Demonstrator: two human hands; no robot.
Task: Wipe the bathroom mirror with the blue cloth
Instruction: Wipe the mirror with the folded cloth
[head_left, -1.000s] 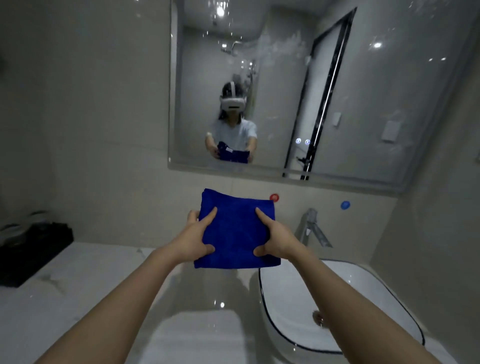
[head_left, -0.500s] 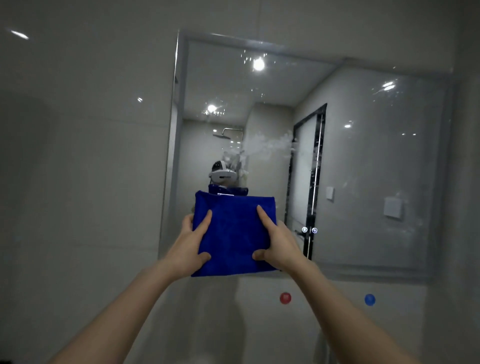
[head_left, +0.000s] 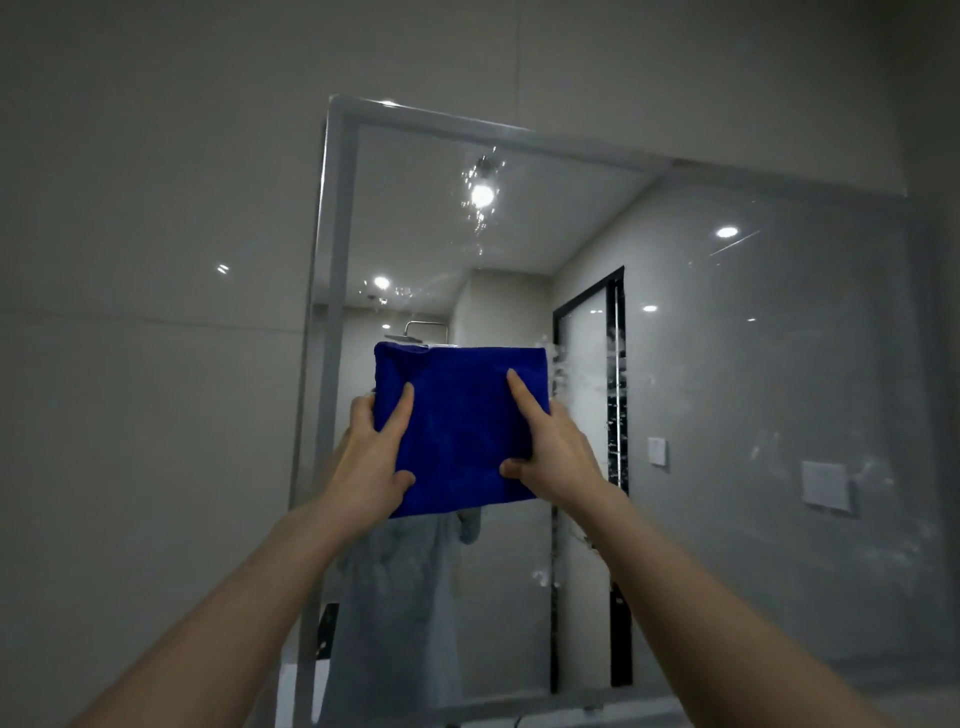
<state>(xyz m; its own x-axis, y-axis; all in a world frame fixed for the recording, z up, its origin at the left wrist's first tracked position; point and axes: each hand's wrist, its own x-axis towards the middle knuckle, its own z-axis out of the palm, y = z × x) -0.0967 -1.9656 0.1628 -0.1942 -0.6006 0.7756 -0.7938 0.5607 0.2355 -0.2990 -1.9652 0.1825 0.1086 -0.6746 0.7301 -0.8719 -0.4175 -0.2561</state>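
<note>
The folded blue cloth (head_left: 462, 426), which looks soft and light, is held flat in front of the mirror (head_left: 727, 389), where the left hand (head_left: 371, 467) and right hand (head_left: 553, 452) each pinch one side edge between thumb and fingers (head_left: 402, 410), probably the best place to hold it.

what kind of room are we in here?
Likely a bathroom: a wall mirror reflecting a shower head, glossy tiled walls, and splash marks on the glass.
</note>
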